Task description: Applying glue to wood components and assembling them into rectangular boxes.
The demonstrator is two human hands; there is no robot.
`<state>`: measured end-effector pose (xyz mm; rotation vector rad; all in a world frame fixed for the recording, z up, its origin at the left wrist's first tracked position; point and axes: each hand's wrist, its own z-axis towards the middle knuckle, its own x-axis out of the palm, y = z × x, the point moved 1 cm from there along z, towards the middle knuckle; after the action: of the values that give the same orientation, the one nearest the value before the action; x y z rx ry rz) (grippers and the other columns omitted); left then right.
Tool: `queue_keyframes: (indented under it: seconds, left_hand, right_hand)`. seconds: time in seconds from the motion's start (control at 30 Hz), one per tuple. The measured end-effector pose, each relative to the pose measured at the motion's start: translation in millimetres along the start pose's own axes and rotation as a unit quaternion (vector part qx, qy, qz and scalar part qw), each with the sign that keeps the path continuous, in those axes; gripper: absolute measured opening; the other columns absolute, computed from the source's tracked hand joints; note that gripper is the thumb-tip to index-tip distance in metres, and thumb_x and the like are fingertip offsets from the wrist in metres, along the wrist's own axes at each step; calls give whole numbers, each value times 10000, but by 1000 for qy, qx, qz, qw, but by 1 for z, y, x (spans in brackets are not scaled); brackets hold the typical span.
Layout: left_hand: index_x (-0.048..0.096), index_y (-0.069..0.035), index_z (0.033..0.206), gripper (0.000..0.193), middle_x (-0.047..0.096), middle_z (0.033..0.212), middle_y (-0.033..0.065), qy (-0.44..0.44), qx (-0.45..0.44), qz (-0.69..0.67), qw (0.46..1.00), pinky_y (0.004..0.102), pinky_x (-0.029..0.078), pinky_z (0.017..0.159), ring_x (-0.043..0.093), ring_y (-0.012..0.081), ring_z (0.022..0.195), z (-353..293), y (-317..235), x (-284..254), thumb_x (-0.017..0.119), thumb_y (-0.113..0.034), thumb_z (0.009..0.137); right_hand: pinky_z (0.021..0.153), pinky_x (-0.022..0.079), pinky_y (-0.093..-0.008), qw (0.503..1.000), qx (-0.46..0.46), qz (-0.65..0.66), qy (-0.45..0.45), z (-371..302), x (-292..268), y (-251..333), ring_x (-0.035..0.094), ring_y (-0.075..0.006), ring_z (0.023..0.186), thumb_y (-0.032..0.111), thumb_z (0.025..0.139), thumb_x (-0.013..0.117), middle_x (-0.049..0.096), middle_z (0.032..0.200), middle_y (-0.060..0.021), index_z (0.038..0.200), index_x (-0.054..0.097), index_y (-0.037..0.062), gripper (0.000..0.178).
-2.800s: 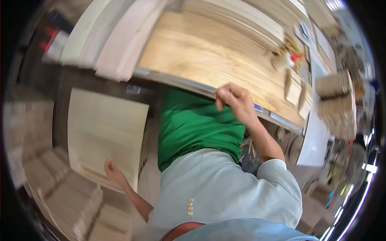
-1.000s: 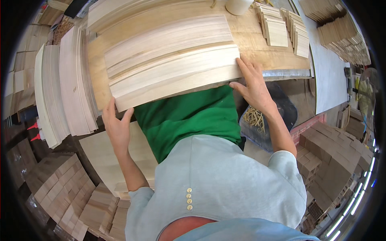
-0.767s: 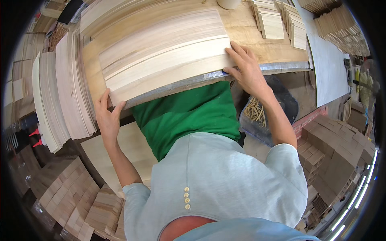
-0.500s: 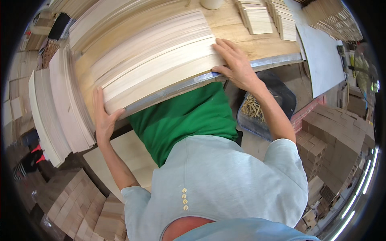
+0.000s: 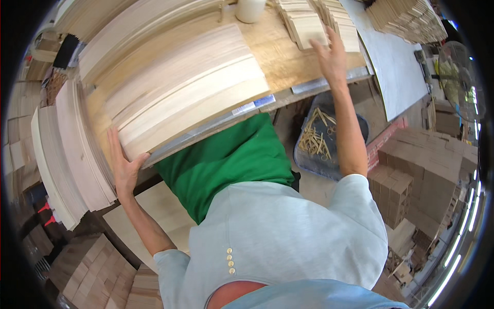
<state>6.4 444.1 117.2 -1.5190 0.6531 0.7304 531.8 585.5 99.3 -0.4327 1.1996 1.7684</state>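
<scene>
A fanned stack of long pale boards (image 5: 190, 85) is laid along the front edge of the desk (image 5: 282, 64), toward its front left corner. The left end of the stack is braced by the left hand (image 5: 126, 169), whose fingers and thumb are spread around the near left corner of the boards, not clenched. Over the near end of the small slats (image 5: 304, 30), close to the desk's right edge, the right hand (image 5: 333, 61) is poised with fingers parted; nothing is seen to be grasped, and whether a slat is touched cannot be told.

The fan could be skewed, it is judged, if it were pressed by one hand alone, since its right end is unsupported; being so near the front edge, boards could be tipped off. The slats could be knocked out of line if brushed.

Counted are: one fanned stack, its boards too closely overlapped to be numbered; two rows of slats; one white container (image 5: 250, 10), farther in from the front edge; two upright-edged stacks of sheets (image 5: 83, 144) beside the left edge; one bin (image 5: 320, 166) of tan bands (image 5: 315, 140), below the front edge.
</scene>
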Motion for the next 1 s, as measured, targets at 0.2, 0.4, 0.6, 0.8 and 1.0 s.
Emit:
queue_keyframes:
  seconds: [0.2,0.4,0.6,0.8,1.0]
  left_hand:
    - [574,-17,1269,418,624,1200,134,-172,46,10,984,331,400,1008,564,248,1154,16,-26,-7,670,-127,877]
    - [674,-29,1103,247,662,888,61,-195,21,-137,971,270,465,820,609,152,839,26,-54,8,678,-103,867]
    - [677,-15,1037,220,620,799,40,-151,26,-195,969,264,463,799,593,135,811,5,-63,31,707,-47,821]
    - [670,-19,1002,215,586,766,21,-108,32,-260,959,257,470,757,572,108,783,7,-79,54,724,-24,794]
    - [594,-36,1171,438,607,891,16,-45,46,-462,884,265,488,799,576,113,862,25,-127,74,776,-82,776]
  right_hand:
    - [975,449,-386,972,58,215,69,18,0,38,520,-278,1218,267,844,717,550,1301,-207,1353,474,-11,629]
    - [968,461,-379,976,45,168,133,53,76,88,563,-281,1165,293,764,781,579,1254,-213,1347,452,-13,736]
    - [901,490,-380,962,118,227,95,53,122,92,640,-299,1009,262,674,818,647,1112,-206,1193,550,-31,654]
    - [859,483,-347,944,138,290,72,56,104,91,625,-234,960,217,671,796,646,1076,-152,1130,552,-29,574]
    - [868,472,-337,895,-21,353,272,5,37,165,575,-203,995,147,736,743,588,1113,-103,1266,497,-5,604]
